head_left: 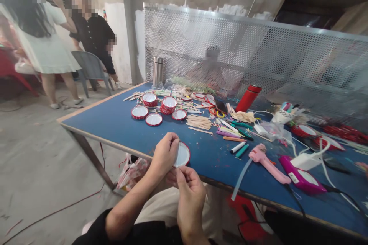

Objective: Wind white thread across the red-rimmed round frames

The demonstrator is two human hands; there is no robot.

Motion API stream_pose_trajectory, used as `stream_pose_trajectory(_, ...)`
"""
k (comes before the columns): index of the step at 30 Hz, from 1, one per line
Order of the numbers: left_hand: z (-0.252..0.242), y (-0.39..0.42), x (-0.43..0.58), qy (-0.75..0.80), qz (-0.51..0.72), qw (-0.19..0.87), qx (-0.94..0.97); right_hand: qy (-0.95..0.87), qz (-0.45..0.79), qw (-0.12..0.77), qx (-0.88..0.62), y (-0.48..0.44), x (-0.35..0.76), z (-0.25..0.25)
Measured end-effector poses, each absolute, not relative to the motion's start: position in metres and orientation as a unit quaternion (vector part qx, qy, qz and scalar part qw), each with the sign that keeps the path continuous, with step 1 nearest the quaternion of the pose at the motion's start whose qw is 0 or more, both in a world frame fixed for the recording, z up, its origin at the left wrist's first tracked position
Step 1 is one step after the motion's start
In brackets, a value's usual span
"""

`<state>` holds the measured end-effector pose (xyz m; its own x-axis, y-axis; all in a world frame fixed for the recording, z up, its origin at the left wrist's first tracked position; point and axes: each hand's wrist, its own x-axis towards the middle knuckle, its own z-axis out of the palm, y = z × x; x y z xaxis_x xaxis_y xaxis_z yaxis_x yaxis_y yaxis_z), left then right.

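Observation:
My left hand (166, 153) is closed around the left side of a round, red-rimmed piece with a white face (183, 154), like a small toy drum, just over the table's near edge. My right hand (190, 185) is pinched at the piece's lower rim, thumb against the fingers; what lies between them is hidden. Beyond the hands stand several similar red-sided pieces with white tops, one of them a taller red drum (168, 105). Wooden craft sticks (199, 122) lie in a pile beside them. A pink glue gun (268, 164) rests to the right, its clear glue stick poking out.
Markers (238, 147), a red bottle (248, 98), a steel flask (158, 71) and a magenta power strip (301, 176) with cables crowd the blue table (94, 116). A perforated metal panel (184, 42) stands behind. Two people are near a grey chair (91, 67) at left.

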<state>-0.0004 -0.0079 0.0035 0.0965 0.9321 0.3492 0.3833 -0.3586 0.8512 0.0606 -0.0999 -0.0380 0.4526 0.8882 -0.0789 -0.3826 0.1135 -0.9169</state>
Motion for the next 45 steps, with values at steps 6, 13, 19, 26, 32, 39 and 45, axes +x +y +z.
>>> stream_pose_trajectory(6, 0.002, -0.007, -0.001, 0.483, 0.473, 0.302, 0.672, -0.223, 0.460, 0.733, -0.450, -0.097, 0.050, -0.039)
stream_pose_trajectory(13, 0.000, -0.005, -0.001, 0.474, 0.485, 0.319, 0.662, -0.208, 0.457, 0.726, -0.471, -0.105, 0.050, -0.049)
stream_pose_trajectory(19, 0.000, -0.008, -0.004, 0.449, 0.500, 0.358, 0.648, -0.289, 0.357, 0.714, -0.529, -0.111, 0.073, -0.031)
stream_pose_trajectory(26, -0.001, -0.011, -0.009, 0.420, 0.482, 0.423, 0.643, -0.526, 0.160, 0.595, -0.587, -0.076, 0.100, 0.001)
stream_pose_trajectory(32, -0.003, -0.008, -0.011, 0.385, 0.460, 0.432, 0.673, -0.539, 0.170, 0.555, -0.611, -0.066, 0.096, -0.001)
stream_pose_trajectory(39, -0.008, -0.005, -0.011, 0.343, 0.490, 0.498, 0.628, -0.534, 0.177, 0.555, -0.614, -0.063, 0.095, -0.005)
stream_pose_trajectory(45, 0.000, -0.002, -0.015, 0.339, 0.474, 0.541, 0.606, -0.538, 0.176, 0.589, -0.576, -0.056, 0.098, -0.007)
